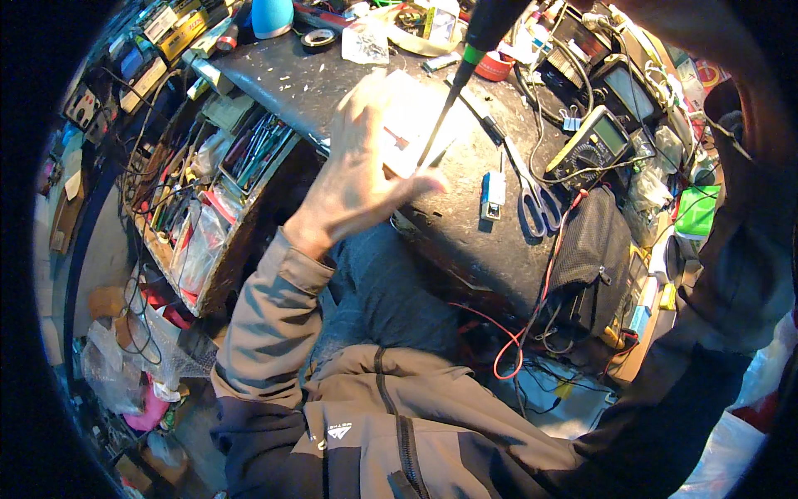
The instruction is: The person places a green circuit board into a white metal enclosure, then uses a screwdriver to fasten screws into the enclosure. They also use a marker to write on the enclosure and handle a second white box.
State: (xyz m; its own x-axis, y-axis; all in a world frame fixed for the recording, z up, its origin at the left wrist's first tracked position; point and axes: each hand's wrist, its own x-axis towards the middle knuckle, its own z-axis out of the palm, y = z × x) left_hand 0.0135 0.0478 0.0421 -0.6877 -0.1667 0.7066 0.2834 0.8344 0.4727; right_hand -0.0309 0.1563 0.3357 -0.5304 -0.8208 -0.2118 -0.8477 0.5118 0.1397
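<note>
My left hand (353, 158) grips a flat, whitish object (420, 108), fingers along its left side and thumb by its near edge. Glare washes out most of that object, so its kind is unclear; a small dark, reddish mark shows on it. From the top edge slants a screwdriver (475, 54) with a black handle, green band and long thin shaft. Its tip reaches down over the object near my left thumb; I cannot tell if it touches. My right arm curves up the right side to the screwdriver, with my right hand (657, 21) dark, blurred and mostly cut off, closed around the handle out of sight.
Scissors (536, 195) and a small blue-and-white block (493, 197) lie on the dark table (449, 241). Right of them are a multimeter (590, 150), a black mesh pouch (592, 249) and tangled cables. An open drawer (241, 241) of tools stands at left; black tape (318, 38) lies behind.
</note>
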